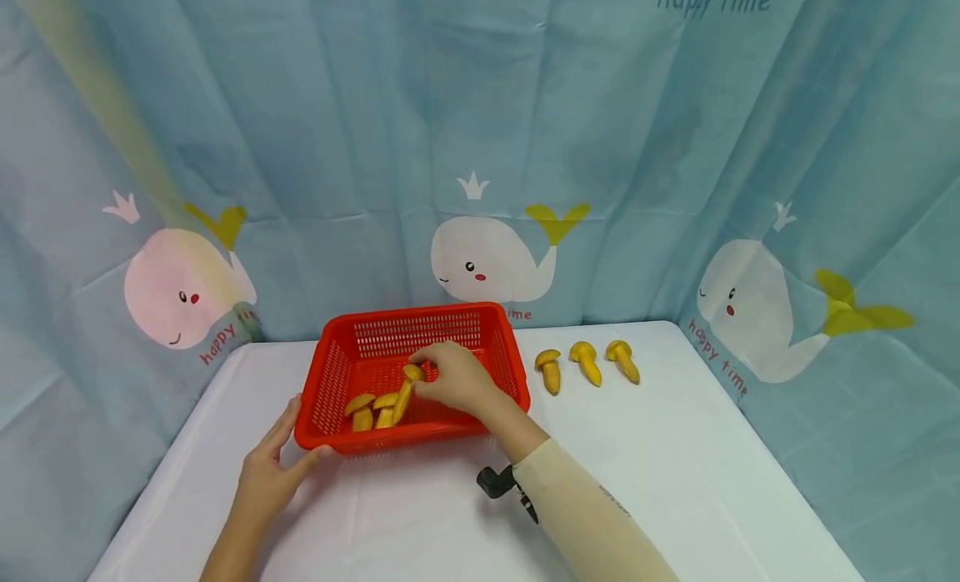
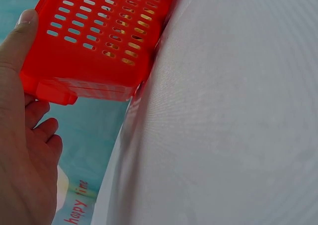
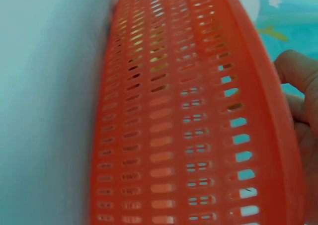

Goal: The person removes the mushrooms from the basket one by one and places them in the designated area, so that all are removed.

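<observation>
- Red basket (image 1: 420, 436): two mushrooms (image 1: 361, 413) lie inside, toward its left end.
- Within it, the right hand (image 1: 459, 382) pinches a third mushroom (image 1: 404, 398) in its fingers, not yet released.
- The left hand (image 1: 266, 478) clasps its near-left corner with curled fingers.
- Right of it, three loose mushrooms (image 1: 586, 363) lie on the table (image 1: 675, 457); work looks about midway.

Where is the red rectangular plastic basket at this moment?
The red rectangular plastic basket stands left of centre in the head view, on the white table, between the left hand and three long-stemmed yellow mushrooms.
</observation>
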Tool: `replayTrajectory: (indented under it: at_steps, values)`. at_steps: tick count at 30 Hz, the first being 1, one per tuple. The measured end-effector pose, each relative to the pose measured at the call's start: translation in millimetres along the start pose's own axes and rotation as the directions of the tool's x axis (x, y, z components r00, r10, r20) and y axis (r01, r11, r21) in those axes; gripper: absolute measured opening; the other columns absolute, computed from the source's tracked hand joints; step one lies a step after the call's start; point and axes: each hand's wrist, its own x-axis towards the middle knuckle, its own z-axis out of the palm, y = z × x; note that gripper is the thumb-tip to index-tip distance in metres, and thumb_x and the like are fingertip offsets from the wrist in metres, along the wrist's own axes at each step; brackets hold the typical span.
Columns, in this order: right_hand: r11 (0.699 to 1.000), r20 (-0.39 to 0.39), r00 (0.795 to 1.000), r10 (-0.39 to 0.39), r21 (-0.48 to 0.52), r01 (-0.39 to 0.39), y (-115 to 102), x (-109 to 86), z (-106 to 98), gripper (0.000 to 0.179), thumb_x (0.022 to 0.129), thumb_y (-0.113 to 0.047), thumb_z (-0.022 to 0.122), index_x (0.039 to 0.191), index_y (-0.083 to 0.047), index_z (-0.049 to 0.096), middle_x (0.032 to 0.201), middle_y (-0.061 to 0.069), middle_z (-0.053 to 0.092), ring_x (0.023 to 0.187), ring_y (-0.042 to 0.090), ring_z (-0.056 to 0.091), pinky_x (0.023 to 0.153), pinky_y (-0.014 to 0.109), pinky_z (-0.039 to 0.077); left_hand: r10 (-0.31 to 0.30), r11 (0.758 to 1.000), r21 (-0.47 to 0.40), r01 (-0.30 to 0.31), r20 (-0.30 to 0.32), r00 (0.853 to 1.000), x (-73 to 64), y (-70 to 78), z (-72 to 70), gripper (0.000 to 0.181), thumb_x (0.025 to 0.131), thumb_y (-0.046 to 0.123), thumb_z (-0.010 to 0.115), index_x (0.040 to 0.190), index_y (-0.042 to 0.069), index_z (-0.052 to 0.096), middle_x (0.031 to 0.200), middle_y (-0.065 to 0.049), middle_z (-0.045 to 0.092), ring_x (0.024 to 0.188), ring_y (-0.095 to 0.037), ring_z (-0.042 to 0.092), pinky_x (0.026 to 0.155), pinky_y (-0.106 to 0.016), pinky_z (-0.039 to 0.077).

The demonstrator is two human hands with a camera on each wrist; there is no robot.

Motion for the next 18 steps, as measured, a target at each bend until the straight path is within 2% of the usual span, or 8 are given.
replayTrajectory:
  at_steps: [10, 18]
  values:
    - [0.994, -0.136, 0.989, -0.049, 0.085, 0.061, 0.7, -25.4, -20.1, 0.038, 0.089, -0.034, 0.078, 0.126, -0.026, 0.071, 0.123, -0.014, 0.066, 0.116, 0.012, 0.057, 0.095, 0.031, 0.056, -0.003, 1.0, -0.008, 0.003, 0.006, 1.0, 0.9, -1.1, 2.9, 0.095, 0.087, 0.04, 0.082, 0.16, 0.04, 0.022, 0.167, 0.0, 0.031, 0.153, -0.031, 0.03, 0.105, -0.065, 0.041]
    - [0.986, -0.218, 0.968, -0.12, 0.086, 0.142, 3.8, -50.8, -35.5, 0.037, 0.088, -0.03, 0.08, 0.124, -0.025, 0.071, 0.124, -0.015, 0.067, 0.119, 0.006, 0.055, 0.097, 0.034, 0.057, -0.023, 1.0, -0.014, 0.023, 0.008, 1.0, 0.4, -0.6, 2.4, 0.095, 0.088, 0.042, 0.081, 0.16, 0.04, 0.02, 0.167, -0.004, 0.031, 0.153, -0.033, 0.029, 0.105, -0.069, 0.04]
